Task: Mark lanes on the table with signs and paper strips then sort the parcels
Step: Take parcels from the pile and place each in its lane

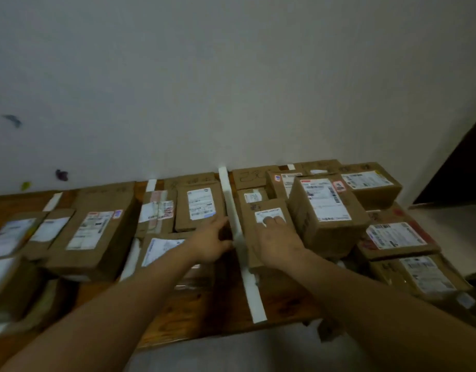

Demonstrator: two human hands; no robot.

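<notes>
Both open, left grip and right grip flank the paper strip, which runs from the table's far edge to its near edge; the right lies flat on a parcel.

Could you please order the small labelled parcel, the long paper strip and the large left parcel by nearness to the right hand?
1. small labelled parcel, under the right hand
2. long paper strip, just left
3. large left parcel, far left

Right hand lies flat on a small parcel just right of the white paper strip — left hand, fingers straight, seems to touch the labelled parcel left of it.
</notes>
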